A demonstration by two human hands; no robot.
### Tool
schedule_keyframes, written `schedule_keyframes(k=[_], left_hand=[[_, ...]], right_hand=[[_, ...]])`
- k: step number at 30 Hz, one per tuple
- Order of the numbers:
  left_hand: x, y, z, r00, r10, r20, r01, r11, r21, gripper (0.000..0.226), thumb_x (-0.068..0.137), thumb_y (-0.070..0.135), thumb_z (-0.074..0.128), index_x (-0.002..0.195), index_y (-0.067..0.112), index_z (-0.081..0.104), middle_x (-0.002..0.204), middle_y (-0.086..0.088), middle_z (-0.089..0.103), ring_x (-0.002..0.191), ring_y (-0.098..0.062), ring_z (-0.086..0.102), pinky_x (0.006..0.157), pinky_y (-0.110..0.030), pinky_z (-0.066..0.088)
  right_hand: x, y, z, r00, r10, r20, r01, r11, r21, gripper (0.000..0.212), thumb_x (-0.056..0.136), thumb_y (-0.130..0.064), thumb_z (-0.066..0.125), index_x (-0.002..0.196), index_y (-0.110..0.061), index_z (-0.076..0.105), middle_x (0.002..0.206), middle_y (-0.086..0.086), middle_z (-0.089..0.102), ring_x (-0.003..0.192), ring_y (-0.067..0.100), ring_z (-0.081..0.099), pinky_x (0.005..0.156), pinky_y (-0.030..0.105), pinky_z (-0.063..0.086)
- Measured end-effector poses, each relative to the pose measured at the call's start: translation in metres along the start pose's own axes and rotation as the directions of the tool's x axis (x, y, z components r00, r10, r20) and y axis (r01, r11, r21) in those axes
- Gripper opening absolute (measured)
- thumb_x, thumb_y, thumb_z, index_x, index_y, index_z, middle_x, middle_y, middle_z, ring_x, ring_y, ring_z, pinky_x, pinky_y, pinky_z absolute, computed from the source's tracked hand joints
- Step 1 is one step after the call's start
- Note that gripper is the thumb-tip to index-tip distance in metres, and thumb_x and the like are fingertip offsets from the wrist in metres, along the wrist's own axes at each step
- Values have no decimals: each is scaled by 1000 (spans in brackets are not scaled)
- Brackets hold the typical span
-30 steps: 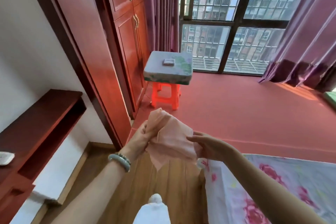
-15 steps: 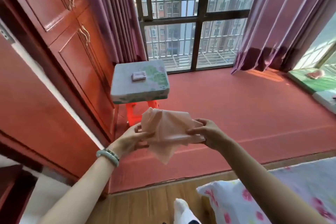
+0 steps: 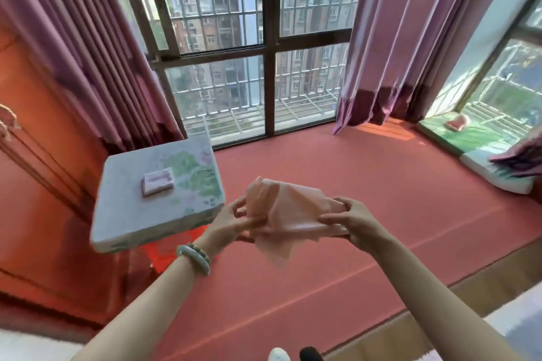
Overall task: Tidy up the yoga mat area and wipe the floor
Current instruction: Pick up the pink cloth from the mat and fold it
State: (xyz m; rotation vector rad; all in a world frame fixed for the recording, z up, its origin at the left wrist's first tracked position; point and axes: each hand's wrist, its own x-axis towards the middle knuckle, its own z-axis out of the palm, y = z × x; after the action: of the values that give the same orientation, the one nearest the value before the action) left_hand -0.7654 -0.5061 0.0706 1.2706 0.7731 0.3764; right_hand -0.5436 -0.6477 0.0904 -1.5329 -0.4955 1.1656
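A thin, soft peach cloth (image 3: 289, 214), crumpled with one corner drooping, is hanging between both hands just right of the square padded cushion (image 3: 152, 193). The left hand (image 3: 234, 221) is pinching its left edge and the right hand (image 3: 352, 223) is gripping its right edge, fingers curled. Compared with half a second earlier, the grip is holding unchanged, while the cushion is appearing closer.
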Motion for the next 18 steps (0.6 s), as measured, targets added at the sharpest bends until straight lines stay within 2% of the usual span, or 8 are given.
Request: schedule_keyframes(k=[4,8,12,15,18], left_hand=[[78,29,7,998,-2,69,1,1000,12,70,46,30,85,111,25,60,88,1,73,77,-17,69,54,-32,56],[156,55,18,986,9,165,-14,999,30,89,39,41,94,118,20,59,92,-3,73,80,-21,69,55,-32,57],[245,84,31,961,17,277,-30,999,43,83,47,34,92,121,20,57,97,-3,72,84,-21,69,57,-32,57],[323,104,42,939,13,344,-41,996,76,71,56,30,85,120,20,57,101,-8,71,87,-24,69,61,-35,58],[405,132,54,907,10,420,-54,994,92,71,57,36,86,120,23,57,100,-5,72,90,-23,69,62,-35,58]], right_hand=[[51,-37,-27,998,-20,-58,20,1000,7,38,66,11,75,97,-8,63,71,1,65,55,12,62,50,26,53],[101,-67,-56,991,-26,-131,32,999,44,45,61,8,77,102,-7,63,73,1,65,55,11,62,47,25,51],[161,-94,-89,972,-19,-236,39,996,82,36,71,13,70,99,-9,62,77,2,63,56,12,61,48,25,52],[215,-116,-116,948,-15,-319,59,990,131,40,71,14,68,105,-7,60,82,5,60,60,15,60,46,25,52],[269,-144,-142,922,-7,-388,77,983,166,40,72,16,67,104,-6,59,82,5,59,63,17,59,44,25,51]])
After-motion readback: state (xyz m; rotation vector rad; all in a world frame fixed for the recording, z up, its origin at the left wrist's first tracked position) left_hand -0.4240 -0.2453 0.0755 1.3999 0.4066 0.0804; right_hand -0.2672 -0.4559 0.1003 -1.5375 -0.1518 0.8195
